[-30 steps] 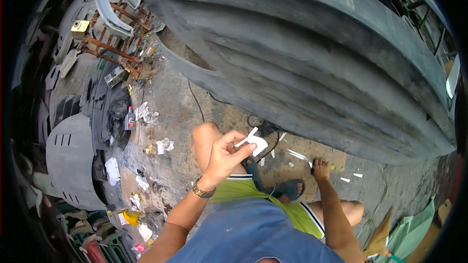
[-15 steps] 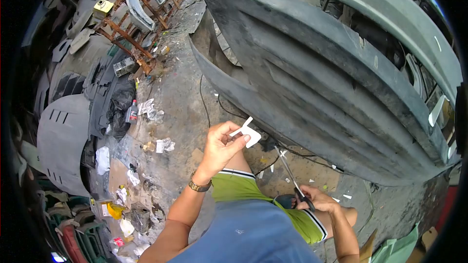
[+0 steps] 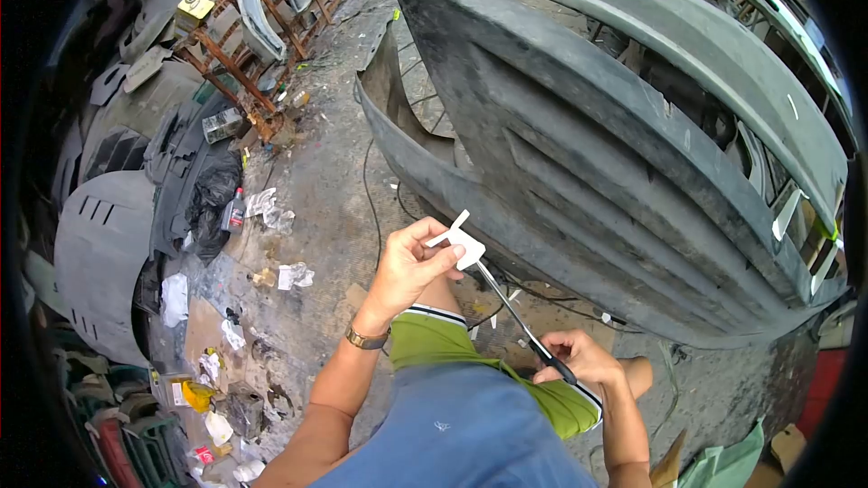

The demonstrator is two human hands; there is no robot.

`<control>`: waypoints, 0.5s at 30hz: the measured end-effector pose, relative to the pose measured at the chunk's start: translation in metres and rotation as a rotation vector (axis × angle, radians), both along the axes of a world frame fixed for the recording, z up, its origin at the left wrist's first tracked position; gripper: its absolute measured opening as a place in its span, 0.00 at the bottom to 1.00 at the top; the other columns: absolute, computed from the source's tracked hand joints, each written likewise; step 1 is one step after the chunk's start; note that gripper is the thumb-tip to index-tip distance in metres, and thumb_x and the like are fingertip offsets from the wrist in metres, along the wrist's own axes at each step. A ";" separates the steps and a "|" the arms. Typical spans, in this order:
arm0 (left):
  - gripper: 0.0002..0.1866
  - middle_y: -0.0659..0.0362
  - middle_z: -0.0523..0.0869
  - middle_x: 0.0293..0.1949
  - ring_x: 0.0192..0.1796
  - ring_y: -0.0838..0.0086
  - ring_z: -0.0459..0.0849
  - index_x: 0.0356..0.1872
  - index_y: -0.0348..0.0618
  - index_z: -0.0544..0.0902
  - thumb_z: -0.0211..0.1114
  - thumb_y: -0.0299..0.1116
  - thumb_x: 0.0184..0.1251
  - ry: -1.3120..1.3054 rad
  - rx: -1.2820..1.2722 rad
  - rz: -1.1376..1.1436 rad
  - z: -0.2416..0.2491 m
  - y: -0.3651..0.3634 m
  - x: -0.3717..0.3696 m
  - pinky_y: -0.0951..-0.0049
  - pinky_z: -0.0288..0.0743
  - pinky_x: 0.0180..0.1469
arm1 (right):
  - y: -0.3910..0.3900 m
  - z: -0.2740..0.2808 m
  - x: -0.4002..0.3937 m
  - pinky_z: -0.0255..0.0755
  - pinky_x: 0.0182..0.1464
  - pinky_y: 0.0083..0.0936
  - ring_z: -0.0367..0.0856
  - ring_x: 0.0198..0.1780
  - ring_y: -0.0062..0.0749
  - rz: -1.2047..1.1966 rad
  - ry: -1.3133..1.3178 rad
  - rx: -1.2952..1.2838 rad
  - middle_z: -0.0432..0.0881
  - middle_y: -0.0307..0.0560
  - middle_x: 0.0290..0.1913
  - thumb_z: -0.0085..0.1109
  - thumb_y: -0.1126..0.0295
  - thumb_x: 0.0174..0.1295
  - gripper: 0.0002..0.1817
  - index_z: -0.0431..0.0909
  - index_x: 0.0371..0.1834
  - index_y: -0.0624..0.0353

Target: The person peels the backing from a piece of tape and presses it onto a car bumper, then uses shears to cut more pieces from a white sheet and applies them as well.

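Note:
My left hand (image 3: 404, 273) pinches a small white cut-out piece (image 3: 468, 249) between thumb and fingers; narrow strips stick out from its upper side. A long pair of scissors (image 3: 514, 309) with dark handles is gripped in my right hand (image 3: 583, 360), over my right thigh. The blades point up and left, and their tips meet the lower edge of the white piece in this view. My right fingers partly hide the handles.
A large dark ribbed bumper-like panel (image 3: 579, 149) stands close in front and to the right. Cables (image 3: 369, 190) and white scraps lie on the floor. To the left are crumpled papers (image 3: 294, 276), a bottle (image 3: 233, 211), a grey panel (image 3: 104, 244) and a rusty metal frame (image 3: 226, 63).
My right hand has raised the scissors up and left, bringing the blade tips to the white piece. My left hand stays nearly in place. The view has shifted slightly.

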State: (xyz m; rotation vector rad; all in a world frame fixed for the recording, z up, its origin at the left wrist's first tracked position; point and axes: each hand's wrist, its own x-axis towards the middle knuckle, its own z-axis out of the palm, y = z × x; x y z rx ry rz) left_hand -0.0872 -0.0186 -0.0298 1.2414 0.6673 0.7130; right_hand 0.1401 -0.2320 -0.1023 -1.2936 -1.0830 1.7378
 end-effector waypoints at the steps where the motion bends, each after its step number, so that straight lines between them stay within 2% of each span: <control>1: 0.05 0.53 0.88 0.37 0.38 0.74 0.87 0.40 0.33 0.80 0.67 0.22 0.66 -0.009 -0.007 -0.001 0.001 0.001 0.000 0.74 0.86 0.39 | 0.001 0.000 0.000 0.56 0.25 0.15 0.66 0.25 0.09 0.002 -0.003 -0.003 0.73 0.27 0.21 0.81 0.58 0.48 0.20 0.78 0.26 0.57; 9: 0.05 0.52 0.87 0.40 0.41 0.71 0.88 0.40 0.33 0.79 0.66 0.22 0.67 -0.045 0.009 -0.017 -0.001 0.008 -0.004 0.70 0.88 0.40 | 0.008 0.006 -0.001 0.51 0.24 0.18 0.61 0.24 0.09 -0.025 0.008 -0.033 0.66 0.24 0.19 0.81 0.59 0.48 0.22 0.73 0.21 0.55; 15: 0.05 0.53 0.87 0.40 0.43 0.71 0.88 0.41 0.34 0.79 0.65 0.22 0.67 -0.031 -0.006 -0.029 0.003 0.011 -0.003 0.70 0.88 0.41 | 0.013 0.012 0.002 0.52 0.25 0.19 0.60 0.24 0.10 -0.008 -0.064 -0.039 0.64 0.25 0.18 0.80 0.59 0.50 0.23 0.71 0.20 0.55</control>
